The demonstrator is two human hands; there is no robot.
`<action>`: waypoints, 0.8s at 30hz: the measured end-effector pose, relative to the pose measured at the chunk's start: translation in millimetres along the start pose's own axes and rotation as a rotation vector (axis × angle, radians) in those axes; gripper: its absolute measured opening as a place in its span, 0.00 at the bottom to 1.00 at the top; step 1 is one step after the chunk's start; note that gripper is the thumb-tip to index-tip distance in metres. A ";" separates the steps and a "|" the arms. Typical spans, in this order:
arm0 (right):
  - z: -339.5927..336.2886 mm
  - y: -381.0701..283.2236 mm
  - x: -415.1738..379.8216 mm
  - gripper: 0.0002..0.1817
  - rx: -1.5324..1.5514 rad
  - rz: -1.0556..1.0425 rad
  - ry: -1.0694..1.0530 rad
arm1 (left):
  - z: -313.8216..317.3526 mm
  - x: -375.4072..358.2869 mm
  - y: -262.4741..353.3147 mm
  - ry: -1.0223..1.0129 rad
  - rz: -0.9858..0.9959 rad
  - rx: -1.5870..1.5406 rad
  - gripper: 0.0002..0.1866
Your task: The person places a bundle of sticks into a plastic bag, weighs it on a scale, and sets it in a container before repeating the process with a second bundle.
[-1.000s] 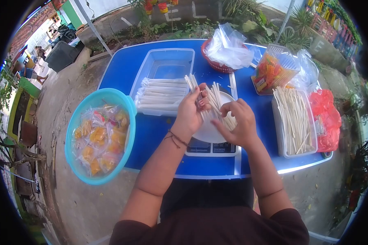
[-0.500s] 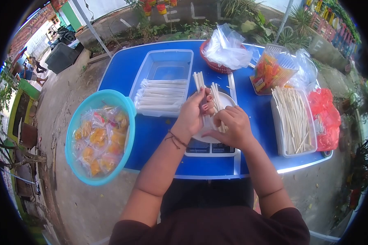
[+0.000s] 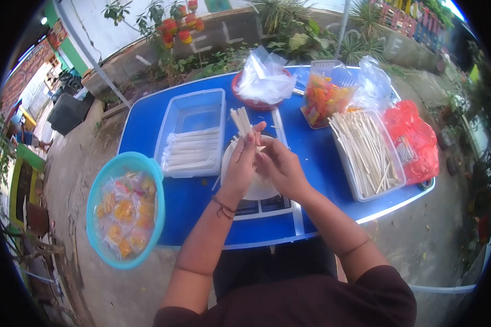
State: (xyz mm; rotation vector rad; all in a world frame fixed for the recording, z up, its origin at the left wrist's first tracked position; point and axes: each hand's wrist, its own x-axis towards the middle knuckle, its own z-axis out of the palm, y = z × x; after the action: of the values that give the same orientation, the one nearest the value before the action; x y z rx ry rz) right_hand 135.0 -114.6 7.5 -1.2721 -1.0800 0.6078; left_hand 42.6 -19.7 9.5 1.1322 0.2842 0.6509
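Note:
My left hand (image 3: 242,166) is closed around an upright bundle of thin pale sticks (image 3: 241,121), whose tops stand out above the fingers. Against it, my right hand (image 3: 281,170) presses its bent fingers to the lower part of the bundle, partly hidden by the left hand. Just beneath both hands is a round white plate (image 3: 260,191), resting on a flat device with a dark front (image 3: 271,205) that looks like a scale. To the right, a clear plastic box of loose pale sticks (image 3: 365,155) stands on the blue table (image 3: 193,212).
A clear tub (image 3: 195,103) at the left holds plastic-wrapped stick packs (image 3: 192,150). A turquoise basin (image 3: 93,218) holds bagged orange snacks. At the back are a red basket (image 3: 251,102) with clear bags and a container of orange packets (image 3: 327,98). A red bag (image 3: 412,141) lies far right.
The two separate bundles of sticks, one in each hand, are now together at the left hand. My right hand has moved in against the left. The view has shifted, too.

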 end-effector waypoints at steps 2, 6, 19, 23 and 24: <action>-4.2 -8.9 0.0 0.08 0.103 0.116 -0.048 | 4.5 1.4 -3.9 0.021 0.013 0.086 0.19; -15.2 -12.5 -0.1 0.07 -0.091 -0.113 0.031 | 31.0 1.0 3.5 0.092 -0.024 0.056 0.15; -147.0 -61.0 -64.4 0.11 -1.025 0.027 0.558 | 150.3 24.8 -39.2 -0.326 -0.405 -0.302 0.33; -181.2 -54.7 -83.0 0.14 -1.280 -0.003 0.625 | 172.4 31.0 -59.6 -0.442 -0.493 -0.368 0.37; -183.6 -52.9 -85.3 0.14 -1.353 -0.028 0.643 | 175.4 29.4 -61.4 -0.445 -0.503 -0.351 0.36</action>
State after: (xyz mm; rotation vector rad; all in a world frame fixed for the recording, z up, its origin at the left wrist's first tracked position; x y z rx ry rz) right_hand 253.2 -283.5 43.7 -2.3450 -0.8971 -0.7208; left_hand 178.1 -148.7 29.9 0.7937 0.0597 -0.0075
